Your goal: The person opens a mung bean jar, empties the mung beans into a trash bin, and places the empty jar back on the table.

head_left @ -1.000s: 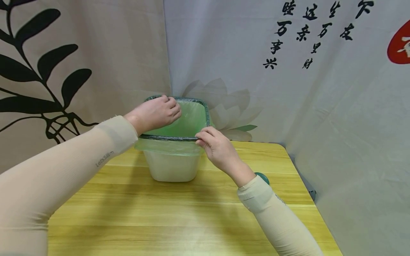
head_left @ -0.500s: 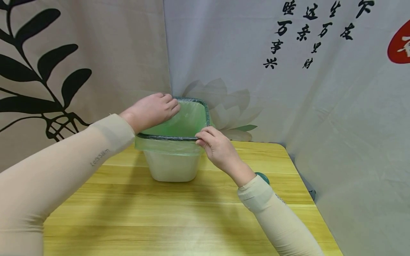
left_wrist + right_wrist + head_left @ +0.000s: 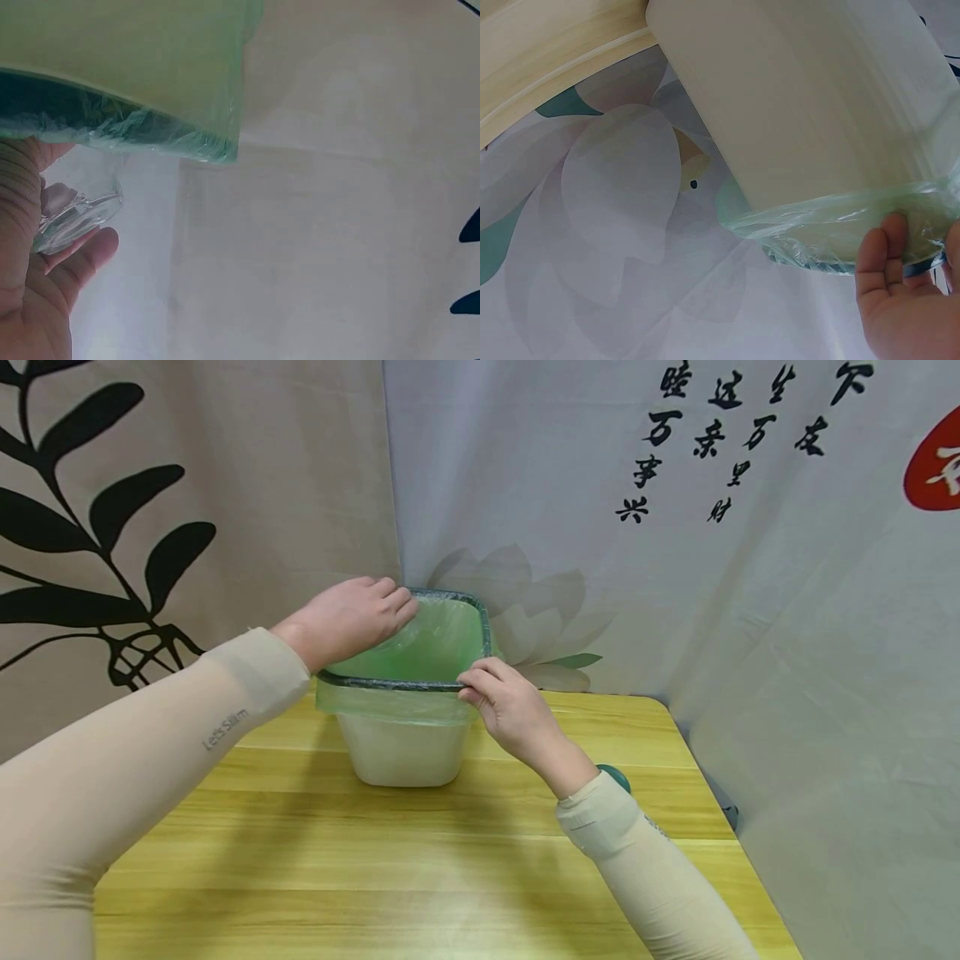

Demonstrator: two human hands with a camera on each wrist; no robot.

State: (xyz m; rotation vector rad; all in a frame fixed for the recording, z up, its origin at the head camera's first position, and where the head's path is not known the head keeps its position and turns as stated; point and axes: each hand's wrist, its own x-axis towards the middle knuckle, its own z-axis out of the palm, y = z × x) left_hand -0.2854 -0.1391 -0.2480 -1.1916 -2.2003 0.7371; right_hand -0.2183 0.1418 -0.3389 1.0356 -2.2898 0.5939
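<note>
A whitish trash bin (image 3: 408,756) with a dark rim (image 3: 397,683) stands upright on the table. A thin green trash bag (image 3: 442,639) lines it and folds down over the outside. My left hand (image 3: 348,618) is at the bin's left side, fingers curled over the rim. In the left wrist view, clear film (image 3: 79,214) shows between the thumb and fingers of that hand. My right hand (image 3: 517,710) pinches the bag at the near right corner of the rim. The right wrist view shows its fingertips (image 3: 895,225) on the bag's folded edge.
The wooden table (image 3: 420,868) extends toward me, with its right edge running down past my right arm. A dark green rounded object (image 3: 617,777) shows partly behind my right wrist. Cloth backdrops (image 3: 525,477) with printed leaves, lettering and a lotus hang right behind the bin.
My left hand has slid a little to the left and toward me along the rim. My right hand and the bin have stayed in place.
</note>
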